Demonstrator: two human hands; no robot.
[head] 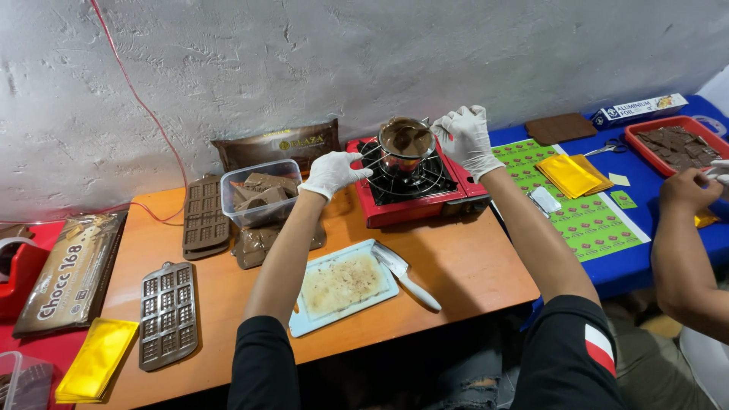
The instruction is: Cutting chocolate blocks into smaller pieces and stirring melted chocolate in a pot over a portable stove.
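Observation:
My right hand [467, 137], in a white glove, grips the side handle of a small metal pot [406, 143] of melted chocolate that stands on a red portable gas stove [414, 201]. My left hand [332, 171], also gloved, hovers with its fingers apart between the stove and a clear plastic tub [258, 199] of brown chocolate chunks, and holds nothing. In front of me lies a white cutting board [343, 284] smeared with residue, with a white-handled knife [406, 277] resting at its right edge.
Brown bar moulds [168, 313] [205, 219], wrapped chocolate blocks [74, 272] [277, 144], and gold foil sheets [95, 361] lie on the orange table. On the blue table to the right are printed green sheets [596, 220], gold wrappers [569, 175], scissors, a foil box and a red tray [676, 148]. Another person's arm [683, 243] works there.

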